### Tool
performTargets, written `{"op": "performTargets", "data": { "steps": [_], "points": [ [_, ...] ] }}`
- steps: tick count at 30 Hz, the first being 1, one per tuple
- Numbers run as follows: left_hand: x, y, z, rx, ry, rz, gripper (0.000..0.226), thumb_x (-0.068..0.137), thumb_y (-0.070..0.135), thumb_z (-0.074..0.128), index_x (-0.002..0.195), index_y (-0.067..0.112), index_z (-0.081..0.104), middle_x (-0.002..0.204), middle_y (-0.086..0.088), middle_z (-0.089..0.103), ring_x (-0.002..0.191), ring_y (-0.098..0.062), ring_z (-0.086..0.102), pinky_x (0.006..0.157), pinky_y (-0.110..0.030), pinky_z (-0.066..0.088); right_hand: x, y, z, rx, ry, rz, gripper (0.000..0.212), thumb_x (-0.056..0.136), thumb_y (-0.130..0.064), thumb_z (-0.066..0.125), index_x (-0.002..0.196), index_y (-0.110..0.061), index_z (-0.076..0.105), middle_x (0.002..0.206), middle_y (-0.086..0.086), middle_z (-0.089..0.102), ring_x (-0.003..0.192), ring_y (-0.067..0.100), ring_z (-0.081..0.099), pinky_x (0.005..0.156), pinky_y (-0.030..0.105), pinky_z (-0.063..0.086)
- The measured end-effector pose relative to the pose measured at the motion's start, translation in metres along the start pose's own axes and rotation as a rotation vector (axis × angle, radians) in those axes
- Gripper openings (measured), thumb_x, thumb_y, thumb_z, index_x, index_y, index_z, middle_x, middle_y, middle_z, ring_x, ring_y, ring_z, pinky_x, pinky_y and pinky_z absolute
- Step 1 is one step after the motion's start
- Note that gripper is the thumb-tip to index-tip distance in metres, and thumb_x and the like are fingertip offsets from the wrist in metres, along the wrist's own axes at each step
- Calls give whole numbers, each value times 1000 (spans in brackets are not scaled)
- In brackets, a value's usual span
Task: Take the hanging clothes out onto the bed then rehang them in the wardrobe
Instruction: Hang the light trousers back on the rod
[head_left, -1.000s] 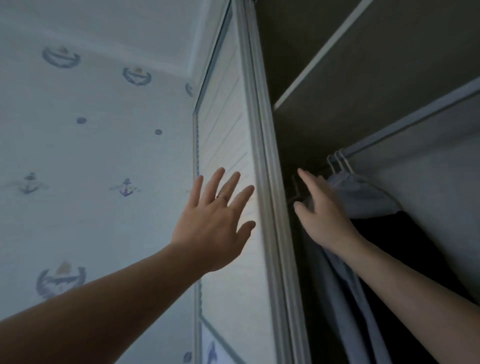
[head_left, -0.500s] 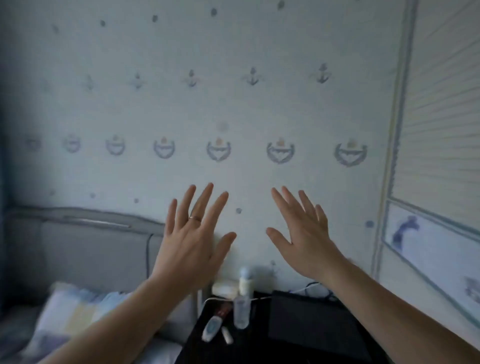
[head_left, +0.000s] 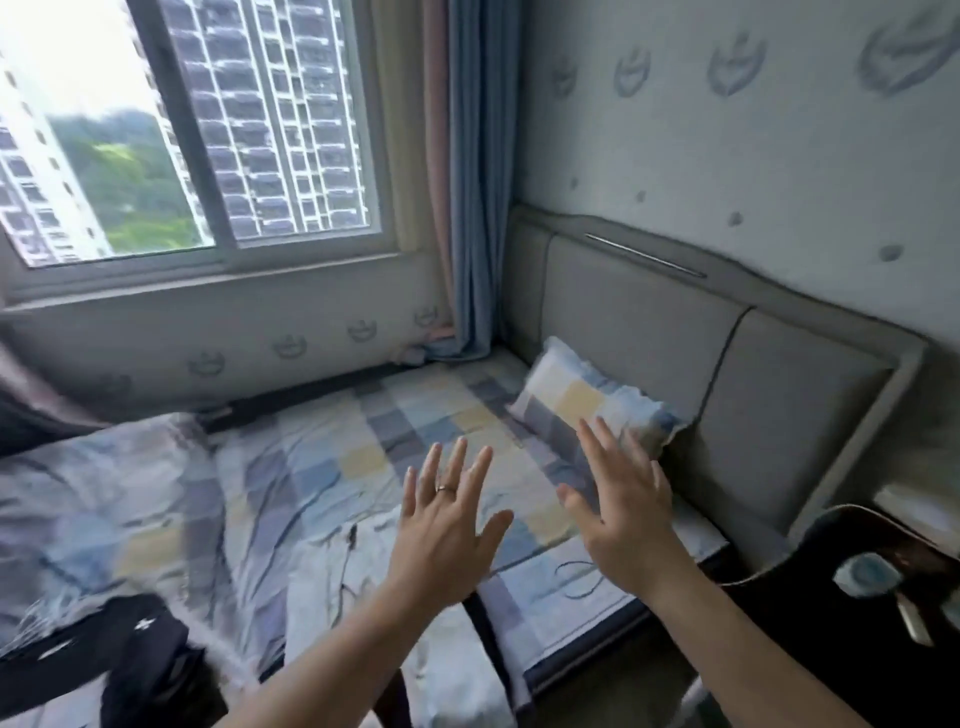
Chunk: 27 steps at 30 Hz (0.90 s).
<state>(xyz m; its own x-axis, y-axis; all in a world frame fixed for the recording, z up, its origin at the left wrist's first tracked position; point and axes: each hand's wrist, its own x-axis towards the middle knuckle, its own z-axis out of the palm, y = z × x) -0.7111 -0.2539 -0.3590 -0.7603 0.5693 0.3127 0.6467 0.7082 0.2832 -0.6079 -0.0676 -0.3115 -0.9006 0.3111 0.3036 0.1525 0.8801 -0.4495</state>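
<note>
The bed (head_left: 322, 467) with a checked blue, yellow and white sheet fills the middle of the view. A dark garment (head_left: 130, 660) lies on it at the lower left. My left hand (head_left: 447, 525) and my right hand (head_left: 618, 509) are both raised over the bed with fingers spread, holding nothing. A ring sits on a finger of the left hand. The wardrobe and its hanging clothes are out of view.
A checked pillow (head_left: 587, 405) leans on the padded grey headboard (head_left: 717, 374). A dark bedside table (head_left: 878, 597) with small items stands at the right. A window (head_left: 197, 130) and blue curtain (head_left: 472, 182) are behind the bed.
My view has swung left from the wardrobe, past the wall, to the bed. My right hand left the hanging grey garment. Both hands stay spread and hold nothing.
</note>
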Motion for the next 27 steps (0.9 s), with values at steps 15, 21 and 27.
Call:
{"op": "performTargets", "data": {
  "steps": [15, 21, 27],
  "points": [
    [38, -259, 51, 22, -226, -695, 69, 98, 63, 28, 157, 36, 4, 167, 3, 0, 152, -21, -12, 122, -47, -1, 213, -64, 256, 54, -520, -74, 68, 98, -53, 37, 154, -42, -1, 163, -16, 0, 150, 16, -7, 117, 45, 1],
    [55, -328, 79, -47, -277, -810, 69, 99, 62, 29, 158, 31, 12, 167, 2, 4, 153, -23, -3, 122, -46, 7, 257, -73, 330, 13, -664, -12, 69, 98, -52, 40, 154, -41, 2, 163, -15, 6, 150, 18, -2, 117, 45, 3],
    [68, -416, 118, -181, -349, -941, 66, 100, 60, 31, 157, 28, 18, 166, 0, 14, 152, -24, 3, 122, -44, 9, 278, -70, 413, -81, -787, 75, 67, 98, -53, 37, 154, -42, 2, 163, -14, 3, 150, 18, -3, 117, 47, 3]
  ]
}}
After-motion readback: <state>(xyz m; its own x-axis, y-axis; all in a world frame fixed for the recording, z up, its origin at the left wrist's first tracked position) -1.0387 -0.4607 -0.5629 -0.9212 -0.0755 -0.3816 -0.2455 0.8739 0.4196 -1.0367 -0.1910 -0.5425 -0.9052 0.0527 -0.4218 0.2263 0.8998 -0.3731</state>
